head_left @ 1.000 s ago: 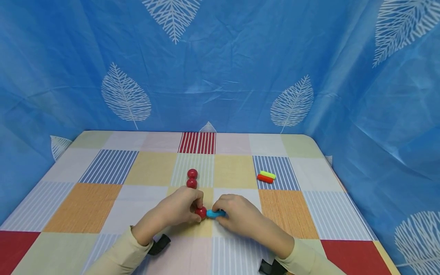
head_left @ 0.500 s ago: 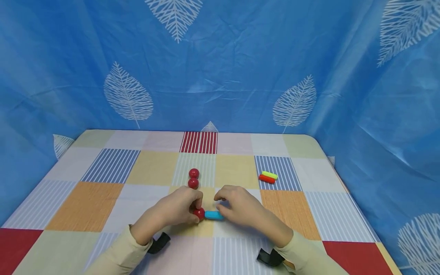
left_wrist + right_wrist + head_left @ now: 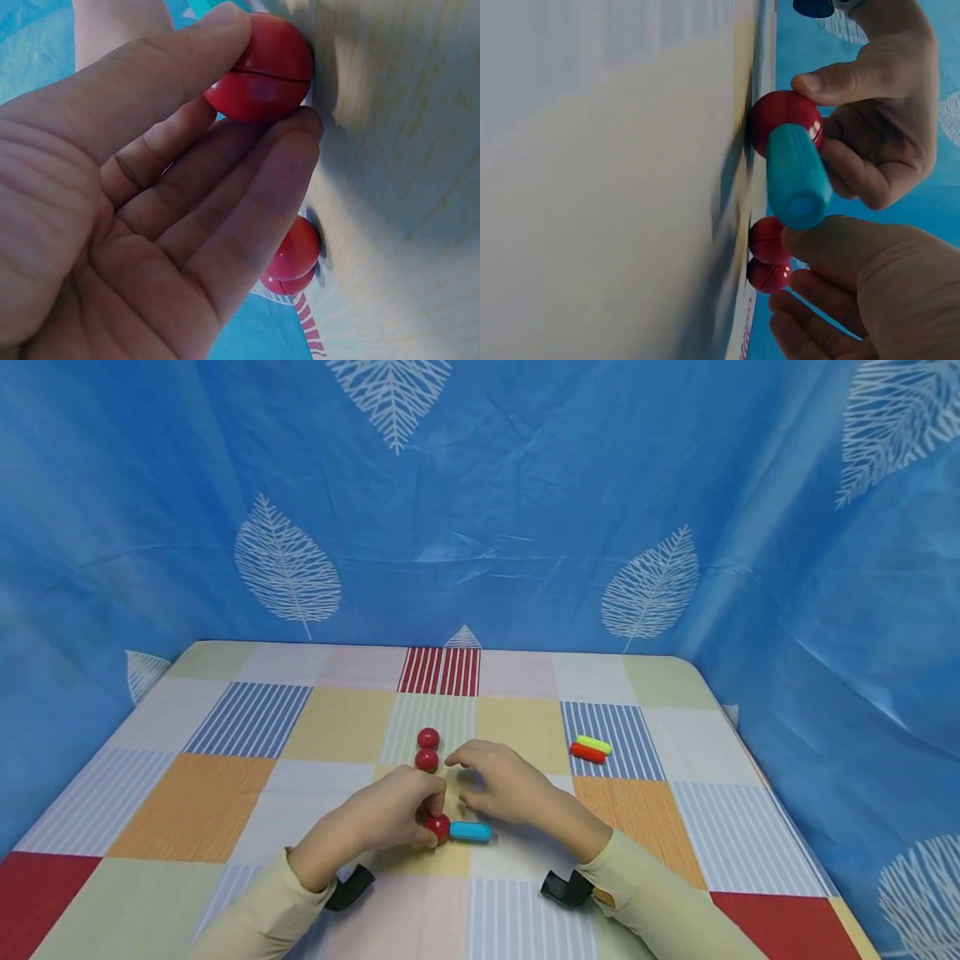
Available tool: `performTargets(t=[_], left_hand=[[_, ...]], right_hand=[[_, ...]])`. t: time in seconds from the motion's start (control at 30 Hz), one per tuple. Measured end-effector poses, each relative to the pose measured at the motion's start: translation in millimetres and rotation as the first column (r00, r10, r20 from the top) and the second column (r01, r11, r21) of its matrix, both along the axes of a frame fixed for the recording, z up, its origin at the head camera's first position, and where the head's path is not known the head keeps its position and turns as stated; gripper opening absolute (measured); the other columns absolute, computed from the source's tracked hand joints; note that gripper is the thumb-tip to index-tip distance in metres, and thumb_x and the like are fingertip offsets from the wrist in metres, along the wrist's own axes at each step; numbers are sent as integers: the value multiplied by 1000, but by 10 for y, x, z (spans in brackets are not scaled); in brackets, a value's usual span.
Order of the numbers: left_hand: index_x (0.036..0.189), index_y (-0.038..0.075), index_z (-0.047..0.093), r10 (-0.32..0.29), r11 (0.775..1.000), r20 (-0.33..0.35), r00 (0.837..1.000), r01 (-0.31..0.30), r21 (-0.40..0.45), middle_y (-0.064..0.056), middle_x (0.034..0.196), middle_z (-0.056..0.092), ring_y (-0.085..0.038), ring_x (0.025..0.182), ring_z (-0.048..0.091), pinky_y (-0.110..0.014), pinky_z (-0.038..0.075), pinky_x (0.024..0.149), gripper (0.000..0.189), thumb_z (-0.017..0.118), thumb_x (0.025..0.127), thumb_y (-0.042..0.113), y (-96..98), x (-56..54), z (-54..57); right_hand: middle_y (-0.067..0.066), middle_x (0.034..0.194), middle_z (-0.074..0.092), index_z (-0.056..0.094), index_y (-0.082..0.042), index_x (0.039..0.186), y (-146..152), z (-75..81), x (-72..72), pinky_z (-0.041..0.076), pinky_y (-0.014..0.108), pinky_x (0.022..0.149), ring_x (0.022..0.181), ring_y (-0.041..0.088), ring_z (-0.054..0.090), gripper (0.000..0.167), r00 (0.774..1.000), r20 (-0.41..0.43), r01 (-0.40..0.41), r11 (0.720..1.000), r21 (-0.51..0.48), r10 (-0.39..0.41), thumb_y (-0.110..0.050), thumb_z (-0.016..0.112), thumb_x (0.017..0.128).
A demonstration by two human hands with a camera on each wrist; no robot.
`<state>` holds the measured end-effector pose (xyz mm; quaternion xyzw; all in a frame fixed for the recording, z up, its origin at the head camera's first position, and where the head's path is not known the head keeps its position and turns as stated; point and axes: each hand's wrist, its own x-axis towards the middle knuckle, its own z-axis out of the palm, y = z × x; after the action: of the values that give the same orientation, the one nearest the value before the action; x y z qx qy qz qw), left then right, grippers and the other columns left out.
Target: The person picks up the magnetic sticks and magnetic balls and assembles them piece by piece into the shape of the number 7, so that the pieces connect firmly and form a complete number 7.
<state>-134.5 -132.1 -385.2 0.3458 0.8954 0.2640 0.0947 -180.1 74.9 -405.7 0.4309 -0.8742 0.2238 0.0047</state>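
My left hand pinches a glossy red ball between thumb and fingers, close to the tabletop. In the left wrist view a thin seam runs round this ball. A short, fluted blue rod points right from the ball, one end against it. In the right wrist view the rod's round end faces the camera. My right hand hovers behind the rod with fingers loosely bent and nothing in them. Just past its fingertips are two more red balls, a nearer one and a farther one, side by side.
At the right lie a yellow rod and an orange-red rod, side by side on a blue-striped patch. A patchwork cloth covers the table. Blue leaf-print curtains hang behind and at both sides.
My right hand has let go of the blue rod and moved away from me and left, toward the two red balls. The left hand keeps its pinch on its ball.
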Motion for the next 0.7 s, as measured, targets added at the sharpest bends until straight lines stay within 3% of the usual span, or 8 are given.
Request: performTargets(t=[0.17, 0.33, 0.53, 0.7], left_hand=[[75, 13, 55, 3, 1000, 1, 1000, -3, 1, 6, 68, 55, -4, 61, 48, -22, 44, 57, 35, 90, 67, 12, -7, -7, -11], [76, 14, 55, 6, 1000, 6, 1000, -6, 1, 6, 69, 55, -7, 63, 51, -22, 45, 58, 35, 89, 67, 12, -2, -9, -17], [77, 13, 56, 1, 1000, 3, 1000, -1, 10, 7, 70, 55, -7, 64, 52, -21, 45, 60, 35, 89, 67, 11, 7, -8, -24], [78, 13, 56, 3, 1000, 0, 1000, -3, 1, 7, 71, 56, -5, 64, 52, -21, 45, 59, 35, 89, 67, 11, 5, -15, -20]], right_hand=[[-2, 123, 62, 62, -10, 125, -96, -19, -86, 42, 30, 99, 116, 13, 55, 41, 1000, -8, -15, 1000, -5, 15, -13, 71, 85], [-3, 122, 63, 63, -11, 124, -200, -21, -151, 41, 29, 101, 117, 11, 54, 35, 998, -36, -50, 999, -1, 50, -21, 69, 91], [-2, 118, 63, 64, -12, 121, -279, -23, -198, 42, 29, 99, 112, 11, 56, 34, 998, -37, -55, 998, 42, 56, -25, 71, 90], [-3, 107, 62, 67, -13, 117, -291, -24, -222, 47, 25, 89, 99, 9, 57, 33, 999, -29, -19, 999, 35, 20, -27, 74, 88]])
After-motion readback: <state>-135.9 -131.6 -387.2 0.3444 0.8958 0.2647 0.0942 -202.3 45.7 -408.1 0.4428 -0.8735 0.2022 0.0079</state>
